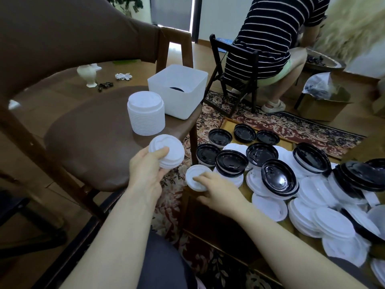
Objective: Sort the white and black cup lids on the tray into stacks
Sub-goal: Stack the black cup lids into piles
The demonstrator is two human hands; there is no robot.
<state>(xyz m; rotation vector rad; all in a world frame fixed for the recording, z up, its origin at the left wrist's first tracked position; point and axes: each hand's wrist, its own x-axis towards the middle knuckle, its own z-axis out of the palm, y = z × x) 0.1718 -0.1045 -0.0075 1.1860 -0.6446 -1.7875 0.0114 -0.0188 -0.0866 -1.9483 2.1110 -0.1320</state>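
Observation:
A wooden tray on the floor holds a loose pile of white lids and black lids. My left hand grips a small stack of white lids above the chair's front edge. My right hand holds a single white lid at the tray's near left corner, with the index finger across its top and the thumb beneath. A tall stack of white lids stands on the brown chair seat.
A white plastic bin with a black lid inside stands on the chair behind the tall stack. A person in a striped shirt sits on a black folding chair beyond the tray. A patterned rug lies under the tray.

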